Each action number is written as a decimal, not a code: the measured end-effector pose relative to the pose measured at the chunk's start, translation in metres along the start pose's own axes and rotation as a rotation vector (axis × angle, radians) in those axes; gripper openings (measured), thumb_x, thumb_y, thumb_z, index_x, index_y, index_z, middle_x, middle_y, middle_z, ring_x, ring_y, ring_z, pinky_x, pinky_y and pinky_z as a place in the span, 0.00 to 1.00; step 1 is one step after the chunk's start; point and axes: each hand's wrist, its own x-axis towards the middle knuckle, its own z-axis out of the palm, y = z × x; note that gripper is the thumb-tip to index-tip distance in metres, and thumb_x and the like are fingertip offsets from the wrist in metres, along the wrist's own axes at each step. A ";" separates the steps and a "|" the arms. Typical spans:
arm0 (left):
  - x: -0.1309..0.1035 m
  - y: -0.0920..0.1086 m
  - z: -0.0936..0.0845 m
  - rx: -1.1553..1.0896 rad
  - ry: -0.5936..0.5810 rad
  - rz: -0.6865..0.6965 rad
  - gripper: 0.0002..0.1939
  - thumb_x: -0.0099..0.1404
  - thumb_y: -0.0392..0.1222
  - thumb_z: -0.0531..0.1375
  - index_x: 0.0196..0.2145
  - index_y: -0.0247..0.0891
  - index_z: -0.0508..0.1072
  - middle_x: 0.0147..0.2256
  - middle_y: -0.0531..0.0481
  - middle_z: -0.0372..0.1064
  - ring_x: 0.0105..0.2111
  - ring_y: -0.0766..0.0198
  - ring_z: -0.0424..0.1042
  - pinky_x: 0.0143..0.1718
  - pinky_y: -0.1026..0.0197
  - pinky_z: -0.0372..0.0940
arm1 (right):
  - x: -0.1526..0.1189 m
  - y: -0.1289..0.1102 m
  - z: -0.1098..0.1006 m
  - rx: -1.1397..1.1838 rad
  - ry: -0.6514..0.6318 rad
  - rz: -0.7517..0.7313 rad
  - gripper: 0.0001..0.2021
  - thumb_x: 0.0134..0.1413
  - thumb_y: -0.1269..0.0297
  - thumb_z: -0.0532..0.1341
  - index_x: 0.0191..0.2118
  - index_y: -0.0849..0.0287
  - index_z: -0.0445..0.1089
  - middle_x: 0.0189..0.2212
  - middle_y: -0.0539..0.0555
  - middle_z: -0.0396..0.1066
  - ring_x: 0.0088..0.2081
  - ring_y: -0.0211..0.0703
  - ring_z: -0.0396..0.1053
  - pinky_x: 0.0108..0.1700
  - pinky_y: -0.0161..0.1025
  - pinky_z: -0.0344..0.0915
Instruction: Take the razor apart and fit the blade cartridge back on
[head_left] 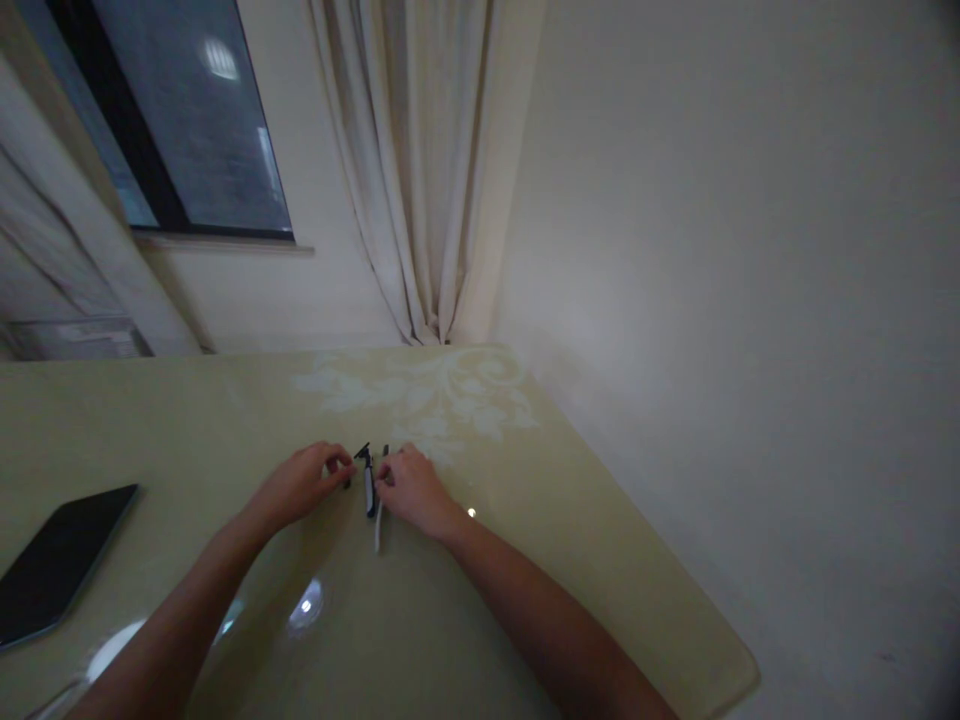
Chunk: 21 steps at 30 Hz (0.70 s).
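Note:
A small dark razor-like item with a pale grey handle (369,488) lies on the table between my hands, its head toward the far side. A thin white stick-like item (379,530) is beside it on the right, partly under the fingers of my right hand (411,488). Those fingers are pressed together around its upper part, where a dark tip shows above them. Just left of the razor-like item, my left hand (311,483) has its fingers curled, with a small dark thing (347,484) at the fingertips, too small to name.
The glossy yellow-green table (480,620) has a pale floral pattern near its far edge. A dark tablet (64,560) lies at the left. Curtains (420,170) and a window stand behind, and a plain wall runs along the right side.

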 end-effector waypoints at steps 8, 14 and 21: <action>-0.008 0.052 0.012 0.138 -0.076 -0.181 0.19 0.71 0.56 0.55 0.32 0.42 0.78 0.35 0.41 0.81 0.39 0.47 0.80 0.36 0.56 0.61 | 0.000 0.006 -0.003 -0.037 0.015 0.025 0.06 0.65 0.69 0.64 0.45 0.62 0.78 0.47 0.62 0.75 0.47 0.49 0.73 0.48 0.40 0.68; -0.013 0.067 0.012 0.171 -0.103 -0.266 0.20 0.68 0.59 0.58 0.33 0.42 0.80 0.37 0.38 0.83 0.42 0.41 0.81 0.37 0.54 0.63 | 0.002 0.014 0.002 -0.133 0.030 0.012 0.09 0.68 0.70 0.60 0.49 0.61 0.76 0.52 0.62 0.74 0.46 0.48 0.73 0.49 0.41 0.68; -0.015 0.078 0.000 0.190 -0.059 -0.306 0.17 0.67 0.53 0.58 0.31 0.40 0.80 0.37 0.35 0.82 0.42 0.39 0.82 0.38 0.52 0.65 | 0.005 0.011 -0.015 -0.073 0.137 0.028 0.09 0.72 0.67 0.58 0.46 0.60 0.77 0.48 0.61 0.76 0.47 0.47 0.72 0.48 0.39 0.65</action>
